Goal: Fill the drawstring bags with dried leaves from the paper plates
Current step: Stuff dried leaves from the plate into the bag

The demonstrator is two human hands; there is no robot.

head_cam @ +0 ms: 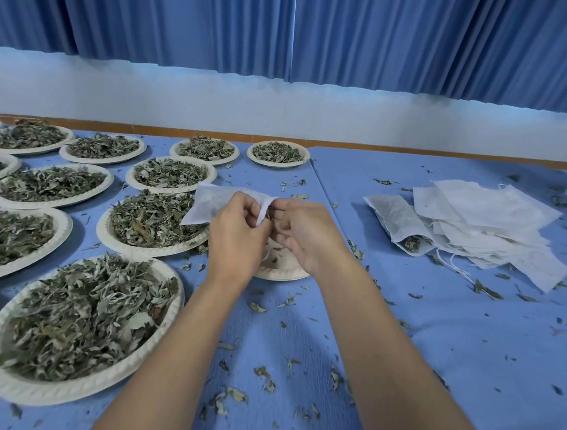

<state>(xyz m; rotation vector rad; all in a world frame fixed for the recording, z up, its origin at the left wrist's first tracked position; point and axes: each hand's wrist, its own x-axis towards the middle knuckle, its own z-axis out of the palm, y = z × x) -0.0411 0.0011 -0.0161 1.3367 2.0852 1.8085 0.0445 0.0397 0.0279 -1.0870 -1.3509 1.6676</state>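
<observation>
A white drawstring bag [208, 204] is held up over the table's middle, its body stretching left above a plate of dried leaves [149, 219]. My left hand [238, 236] pinches the bag's mouth. My right hand [302, 236] meets it there, fingers curled with a few dark dried leaves at the opening. Under both hands lies a paper plate [281, 272] that is mostly hidden and shows almost no leaves.
Several paper plates heaped with dried leaves [80, 327] cover the left half of the blue table [436, 328]. A stack of white bags [484, 227] lies at the right, one part-filled bag [400, 224] beside it. Leaf crumbs are scattered everywhere. Blue curtains hang behind.
</observation>
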